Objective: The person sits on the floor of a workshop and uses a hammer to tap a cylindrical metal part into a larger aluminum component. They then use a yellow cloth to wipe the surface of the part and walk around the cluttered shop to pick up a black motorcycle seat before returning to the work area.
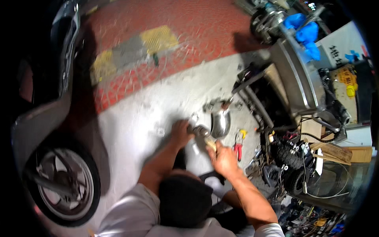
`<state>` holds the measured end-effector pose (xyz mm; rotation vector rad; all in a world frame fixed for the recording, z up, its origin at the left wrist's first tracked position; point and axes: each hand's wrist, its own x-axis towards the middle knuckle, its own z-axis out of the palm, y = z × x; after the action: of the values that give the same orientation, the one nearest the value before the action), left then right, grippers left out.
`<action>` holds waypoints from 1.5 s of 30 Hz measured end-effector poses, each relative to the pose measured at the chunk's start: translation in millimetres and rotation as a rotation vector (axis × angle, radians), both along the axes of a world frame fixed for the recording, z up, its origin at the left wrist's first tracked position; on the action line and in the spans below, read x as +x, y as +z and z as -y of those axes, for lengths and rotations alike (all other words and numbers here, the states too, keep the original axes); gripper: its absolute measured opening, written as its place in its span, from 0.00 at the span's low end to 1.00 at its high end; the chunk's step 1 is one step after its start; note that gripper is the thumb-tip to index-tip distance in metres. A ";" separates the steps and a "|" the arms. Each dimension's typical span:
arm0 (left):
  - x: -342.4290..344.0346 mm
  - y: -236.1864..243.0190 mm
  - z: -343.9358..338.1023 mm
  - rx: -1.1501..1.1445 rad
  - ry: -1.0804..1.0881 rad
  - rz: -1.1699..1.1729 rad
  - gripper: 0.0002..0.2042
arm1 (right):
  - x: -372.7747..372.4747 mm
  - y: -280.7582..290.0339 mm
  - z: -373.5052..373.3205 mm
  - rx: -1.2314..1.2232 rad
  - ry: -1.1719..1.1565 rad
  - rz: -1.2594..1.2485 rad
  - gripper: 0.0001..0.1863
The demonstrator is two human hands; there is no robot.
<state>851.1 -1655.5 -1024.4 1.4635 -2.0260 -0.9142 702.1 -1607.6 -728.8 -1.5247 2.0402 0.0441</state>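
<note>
Pale-handled tool (206,139) sits in the right hand (225,158) near shiny, curved metal (221,124).

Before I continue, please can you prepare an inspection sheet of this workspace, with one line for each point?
Surface: pale grey floor, with dark marks; red patterned paving beyond it.
Job's things: tool with pale handle, blurred, exact kind unclear; curved shiny metal part on the floor; pliers with red and yellow on them, right of it.
Clutter: heap of mixed parts along the right side.
Grips: right grip closed on the tool's handle; left grip near its other end, hold unclear.
Cables: thin pale loop at right, apart from both grips.
Surroundings: wheel with dark tyre at left; blue bundle at upper right.
</note>
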 end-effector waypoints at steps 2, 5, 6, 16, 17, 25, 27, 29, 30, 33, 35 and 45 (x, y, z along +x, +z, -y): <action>0.6 -2.8 -6.5 0.164 0.002 0.040 0.32 | 1.8 -9.8 4.0 0.083 0.075 -0.028 0.25; 2.7 -17.6 18.8 0.127 0.109 -0.002 0.31 | 5.1 7.8 44.1 -0.024 0.096 0.069 0.26; 4.0 -21.7 17.2 0.042 0.099 -0.018 0.29 | 7.7 23.0 49.6 0.036 0.020 0.134 0.24; 6.8 -53.6 48.0 -0.082 0.025 -0.039 0.23 | 3.6 -40.8 41.9 -0.144 -0.042 0.066 0.21; 6.5 -49.8 45.6 -0.183 0.034 -0.049 0.25 | 4.6 -51.9 39.4 -0.133 0.044 0.002 0.22; 10.5 -50.3 60.8 0.064 0.073 0.013 0.28 | 13.6 2.4 70.4 -0.212 -0.097 0.336 0.18; 13.9 -59.7 67.2 0.020 0.049 0.073 0.26 | 3.6 21.9 64.8 -0.814 0.141 0.402 0.14; 16.9 -66.7 67.7 0.027 0.034 0.049 0.26 | -0.3 17.0 52.8 -0.973 -0.038 0.820 0.19; 18.4 -69.0 67.3 0.023 0.030 0.051 0.26 | -0.3 7.1 45.6 -0.932 0.055 0.681 0.19; 19.9 -67.5 65.5 0.071 0.005 0.085 0.28 | 6.7 -48.5 46.7 -0.391 0.294 -0.216 0.21; 19.7 -62.5 72.4 0.156 -0.002 0.069 0.35 | 14.1 -76.1 49.2 -0.142 0.031 0.012 0.22; 14.2 -20.6 98.9 0.240 -0.072 0.242 0.30 | 8.7 -110.0 52.4 -0.210 0.027 0.163 0.17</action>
<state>865.3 -1754.4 -1044.9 1.7095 -2.2162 -1.0867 710.8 -1660.0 -838.8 -1.6243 1.9431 -0.2827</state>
